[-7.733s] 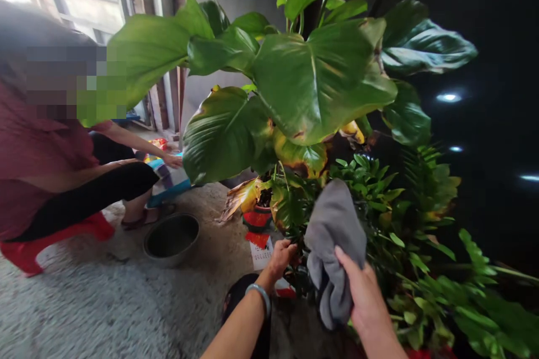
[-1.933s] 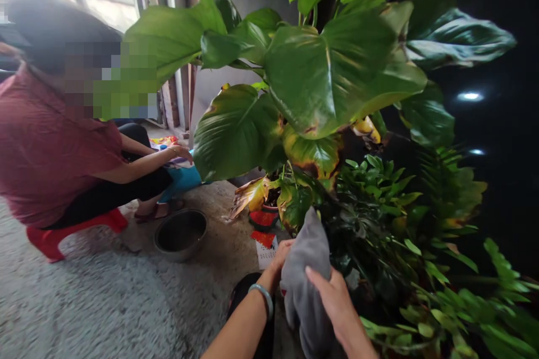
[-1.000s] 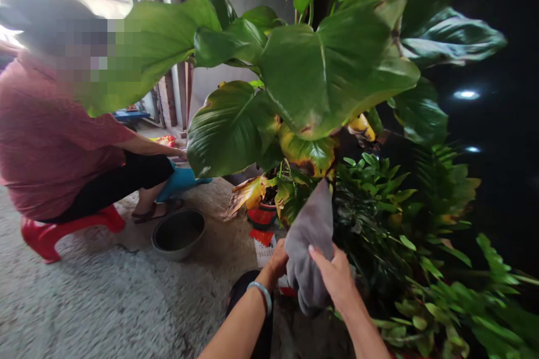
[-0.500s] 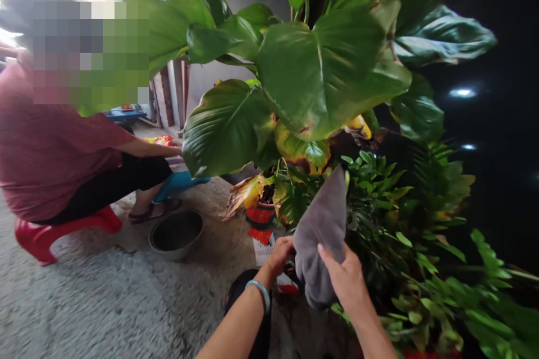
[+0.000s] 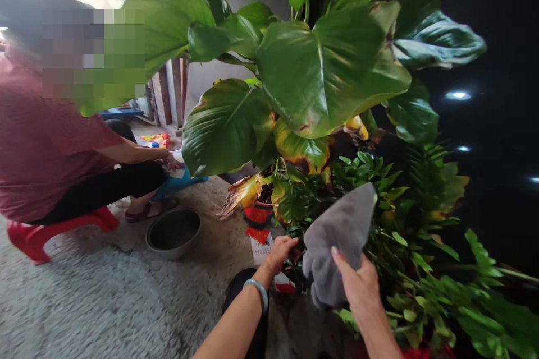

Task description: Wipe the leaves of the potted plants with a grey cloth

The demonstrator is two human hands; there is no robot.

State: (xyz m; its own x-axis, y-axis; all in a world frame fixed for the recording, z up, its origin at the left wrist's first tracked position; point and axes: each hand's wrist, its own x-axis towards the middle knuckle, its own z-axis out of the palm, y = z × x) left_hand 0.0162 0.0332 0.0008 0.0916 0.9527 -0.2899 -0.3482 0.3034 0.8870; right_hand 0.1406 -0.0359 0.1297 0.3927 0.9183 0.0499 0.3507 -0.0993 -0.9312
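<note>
Head view, corner of a room by a bright window: a big potted plant (image 5: 324, 67) with broad glossy leaves, some yellowing and browning at the edges, fills the middle, with a dark glossy wall panel (image 5: 497, 39) showing light reflections on the right. Concrete floor (image 5: 84, 303) runs under everything. At left a co-worker (image 5: 50, 162) in a red top and black trousers squats on a red plastic stool (image 5: 54, 230), one hand (image 5: 168, 160) resting on a blue-and-white item (image 5: 181, 182). A steel basin (image 5: 172, 233) sits on the floor between the co-worker and the plant. Small-leaved green plants (image 5: 404, 269) crowd the lower right. A grey cloth (image 5: 337, 241) is up against those leaves, held bunched in the right hand (image 5: 357, 291), its fingers (image 5: 343, 269) pressed together, pinching the cloth. The left hand (image 5: 280, 255) is just beside the cloth, fingers (image 5: 286, 247) curled by dark stems; cannot tell if they hold one. Pale bangle (image 5: 257, 291) on the left wrist.
</note>
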